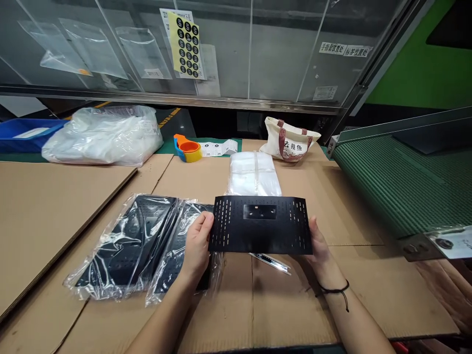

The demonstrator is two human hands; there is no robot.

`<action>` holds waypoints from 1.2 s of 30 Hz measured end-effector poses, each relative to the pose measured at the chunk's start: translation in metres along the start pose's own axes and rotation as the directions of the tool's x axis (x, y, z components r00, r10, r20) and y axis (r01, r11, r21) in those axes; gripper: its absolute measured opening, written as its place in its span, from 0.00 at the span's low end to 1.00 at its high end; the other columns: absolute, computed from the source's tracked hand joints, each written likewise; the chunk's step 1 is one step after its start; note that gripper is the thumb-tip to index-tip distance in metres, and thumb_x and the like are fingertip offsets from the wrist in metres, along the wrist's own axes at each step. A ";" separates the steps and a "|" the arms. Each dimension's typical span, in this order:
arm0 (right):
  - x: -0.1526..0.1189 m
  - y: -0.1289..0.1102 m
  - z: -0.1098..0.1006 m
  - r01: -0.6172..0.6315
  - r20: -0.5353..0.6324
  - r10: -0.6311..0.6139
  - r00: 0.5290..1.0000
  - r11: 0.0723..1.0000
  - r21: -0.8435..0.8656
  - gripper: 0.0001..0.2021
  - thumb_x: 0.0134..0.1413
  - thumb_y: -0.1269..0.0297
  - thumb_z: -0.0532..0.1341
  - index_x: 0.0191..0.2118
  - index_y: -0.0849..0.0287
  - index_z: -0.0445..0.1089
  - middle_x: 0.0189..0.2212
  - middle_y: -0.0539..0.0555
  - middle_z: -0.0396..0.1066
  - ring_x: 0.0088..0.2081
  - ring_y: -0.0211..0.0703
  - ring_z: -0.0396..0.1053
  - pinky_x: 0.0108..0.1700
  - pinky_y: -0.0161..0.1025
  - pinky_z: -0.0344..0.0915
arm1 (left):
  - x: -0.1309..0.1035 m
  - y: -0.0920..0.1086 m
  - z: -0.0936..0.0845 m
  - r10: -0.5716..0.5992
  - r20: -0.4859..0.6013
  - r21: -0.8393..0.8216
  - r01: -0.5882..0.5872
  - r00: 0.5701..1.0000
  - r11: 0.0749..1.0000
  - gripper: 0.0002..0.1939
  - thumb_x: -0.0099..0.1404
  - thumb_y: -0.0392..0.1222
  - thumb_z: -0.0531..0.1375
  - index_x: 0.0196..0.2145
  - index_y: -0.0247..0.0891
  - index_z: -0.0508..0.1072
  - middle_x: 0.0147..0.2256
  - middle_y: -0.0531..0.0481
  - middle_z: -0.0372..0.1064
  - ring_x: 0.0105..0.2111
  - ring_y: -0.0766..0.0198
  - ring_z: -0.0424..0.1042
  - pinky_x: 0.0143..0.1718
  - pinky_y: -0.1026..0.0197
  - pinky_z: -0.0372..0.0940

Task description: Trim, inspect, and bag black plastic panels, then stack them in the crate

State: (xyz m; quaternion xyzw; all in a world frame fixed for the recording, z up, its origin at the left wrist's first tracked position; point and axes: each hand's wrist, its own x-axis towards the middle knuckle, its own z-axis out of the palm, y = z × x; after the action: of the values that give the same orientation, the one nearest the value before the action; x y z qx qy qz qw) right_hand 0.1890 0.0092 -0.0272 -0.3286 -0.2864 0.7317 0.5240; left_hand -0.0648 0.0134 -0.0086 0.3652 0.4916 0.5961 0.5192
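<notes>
A flat black perforated panel (261, 235) is held up in front of me, with rows of slots at both ends and a rectangular recess near its upper edge. My left hand (198, 242) grips its left end, thumb on the face. At the right end, my right hand (321, 246) grips it with the thumb along the edge; its other fingers are hidden behind. Beneath the panel lies a utility knife (273, 264), partly covered. To the left, two clear-wrapped bundles of black panels (127, 241) (177, 246) rest on the cardboard, the nearer one partly behind my left hand.
Behind the panel sits a strapped stack of clear bags (254, 172). Farther back are an orange-and-yellow tape dispenser (189, 149), a cloth bag (291, 140), a large plastic bag (105, 135) and a blue bin (27, 130). A green conveyor belt (401, 172) borders the right side.
</notes>
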 end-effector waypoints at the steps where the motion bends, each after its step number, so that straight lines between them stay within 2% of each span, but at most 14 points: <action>1: 0.000 0.001 0.001 0.014 -0.010 -0.014 1.000 1.000 -0.002 0.27 0.40 0.37 0.65 0.40 0.53 0.77 0.40 0.55 0.79 0.47 0.54 0.74 0.58 0.56 0.62 | 0.001 -0.001 -0.001 0.005 0.001 0.000 -0.005 1.000 1.000 0.21 0.56 0.56 0.64 0.23 0.37 0.62 0.22 0.58 0.52 0.23 0.70 0.49 0.22 0.69 0.50; 8: 0.001 0.001 0.013 0.196 -0.090 -0.201 0.975 0.979 -0.061 0.22 0.45 0.41 0.65 0.39 0.52 0.76 0.40 0.53 0.79 0.48 0.50 0.73 0.56 0.50 0.65 | 0.007 -0.005 -0.007 0.073 0.009 0.119 -0.073 0.997 0.990 0.19 0.60 0.55 0.61 0.24 0.37 0.64 0.23 0.56 0.55 0.24 0.69 0.52 0.24 0.68 0.52; 11: 0.002 0.000 0.017 0.211 -0.071 -0.217 0.974 0.974 -0.086 0.24 0.44 0.38 0.64 0.39 0.53 0.76 0.41 0.54 0.78 0.47 0.51 0.73 0.54 0.49 0.67 | 0.010 -0.006 -0.009 0.076 0.006 0.138 -0.076 0.997 0.987 0.19 0.59 0.55 0.61 0.24 0.37 0.65 0.22 0.57 0.56 0.23 0.69 0.53 0.24 0.67 0.52; 14: 0.002 0.001 0.019 0.224 -0.074 -0.232 0.970 0.970 -0.092 0.22 0.43 0.42 0.67 0.40 0.53 0.75 0.41 0.53 0.78 0.45 0.49 0.74 0.52 0.47 0.68 | 0.011 -0.004 -0.009 0.105 0.011 0.192 -0.105 0.994 0.976 0.17 0.60 0.55 0.60 0.27 0.37 0.69 0.24 0.55 0.63 0.26 0.67 0.59 0.28 0.66 0.56; 17: 0.003 0.004 0.018 0.239 -0.102 -0.254 0.962 0.961 -0.137 0.20 0.43 0.49 0.69 0.42 0.53 0.74 0.39 0.51 0.78 0.41 0.47 0.75 0.49 0.45 0.70 | 0.009 -0.001 -0.008 0.229 0.023 0.344 -0.223 0.973 0.912 0.17 0.62 0.55 0.58 0.34 0.37 0.73 0.32 0.50 0.70 0.34 0.61 0.67 0.38 0.63 0.60; 19: 0.004 0.006 0.013 0.277 -0.107 -0.310 0.945 0.930 -0.242 0.19 0.45 0.50 0.68 0.42 0.54 0.74 0.39 0.52 0.78 0.40 0.47 0.75 0.49 0.46 0.70 | 0.006 0.001 -0.007 0.345 0.067 0.471 -0.335 0.936 0.816 0.18 0.65 0.55 0.54 0.38 0.38 0.74 0.36 0.48 0.70 0.39 0.58 0.67 0.43 0.60 0.60; 22: 0.005 0.008 0.004 0.397 -0.048 -0.489 0.871 0.758 -0.517 0.15 0.47 0.55 0.68 0.41 0.53 0.74 0.38 0.52 0.78 0.41 0.48 0.74 0.49 0.47 0.69 | 0.003 -0.001 -0.006 0.459 0.161 0.577 -0.461 0.874 0.675 0.25 0.67 0.60 0.49 0.42 0.38 0.74 0.39 0.45 0.68 0.42 0.55 0.66 0.46 0.55 0.60; 24: 0.006 0.008 -0.001 0.486 0.096 -0.603 0.792 0.527 -0.697 0.11 0.50 0.61 0.66 0.41 0.52 0.73 0.38 0.52 0.77 0.43 0.49 0.73 0.50 0.49 0.68 | 0.001 -0.006 -0.007 0.480 0.188 0.546 -0.497 0.857 0.675 0.33 0.65 0.67 0.45 0.49 0.38 0.72 0.44 0.42 0.68 0.47 0.52 0.66 0.51 0.51 0.60; 25: 0.006 0.008 -0.003 0.526 0.181 -0.649 0.739 0.387 -0.758 0.11 0.51 0.64 0.65 0.43 0.51 0.73 0.40 0.53 0.77 0.45 0.49 0.72 0.52 0.50 0.67 | 0.000 -0.008 -0.007 0.473 0.195 0.501 -0.502 0.859 0.705 0.37 0.63 0.69 0.44 0.53 0.38 0.69 0.48 0.41 0.67 0.51 0.50 0.65 0.54 0.49 0.58; 27: 0.007 0.009 -0.004 0.573 0.324 -0.739 0.591 0.102 -0.813 0.19 0.53 0.68 0.63 0.51 0.48 0.68 0.47 0.54 0.73 0.51 0.51 0.68 0.56 0.55 0.62 | -0.002 -0.013 -0.006 0.428 0.211 0.373 -0.477 0.879 0.796 0.41 0.62 0.71 0.46 0.60 0.38 0.62 0.57 0.39 0.62 0.58 0.47 0.60 0.60 0.47 0.53; 29: 0.008 0.011 -0.004 0.533 0.373 -0.808 0.455 -0.088 -0.841 0.30 0.52 0.68 0.63 0.60 0.46 0.58 0.56 0.56 0.65 0.58 0.53 0.61 0.59 0.60 0.56 | -0.005 -0.016 -0.004 0.365 0.248 0.255 -0.424 0.897 0.869 0.39 0.63 0.65 0.52 0.63 0.37 0.58 0.62 0.39 0.56 0.62 0.47 0.54 0.63 0.48 0.49; 30: 0.009 0.012 -0.004 0.498 0.372 -0.827 0.421 -0.132 -0.857 0.33 0.52 0.67 0.63 0.62 0.45 0.53 0.60 0.57 0.59 0.61 0.55 0.57 0.60 0.63 0.53 | -0.007 -0.016 -0.002 0.346 0.268 0.219 -0.407 0.899 0.887 0.38 0.63 0.61 0.55 0.64 0.38 0.56 0.63 0.40 0.54 0.64 0.48 0.52 0.64 0.48 0.49; 32: 0.011 0.016 -0.003 0.446 0.322 -0.855 0.406 -0.123 -0.887 0.36 0.53 0.65 0.62 0.65 0.46 0.46 0.65 0.59 0.49 0.64 0.57 0.50 0.60 0.66 0.50 | -0.011 -0.016 0.001 0.352 0.288 0.192 -0.414 0.890 0.890 0.36 0.63 0.52 0.59 0.65 0.39 0.53 0.65 0.41 0.51 0.65 0.49 0.49 0.65 0.49 0.49; 36: 0.012 0.021 -0.006 0.476 0.196 -0.867 0.458 0.053 -0.878 0.38 0.54 0.59 0.62 0.66 0.50 0.44 0.65 0.61 0.45 0.66 0.57 0.46 0.64 0.63 0.45 | -0.016 -0.019 0.006 0.382 0.286 0.192 -0.443 0.879 0.876 0.38 0.64 0.44 0.58 0.67 0.47 0.45 0.68 0.46 0.42 0.67 0.51 0.41 0.66 0.47 0.45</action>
State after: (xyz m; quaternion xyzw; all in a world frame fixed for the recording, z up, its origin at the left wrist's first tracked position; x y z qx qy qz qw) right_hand 0.1787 0.0148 -0.0489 -0.4948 -0.6138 0.0522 0.6129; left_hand -0.0510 -0.0017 -0.0238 0.5940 0.4071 0.5780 0.3839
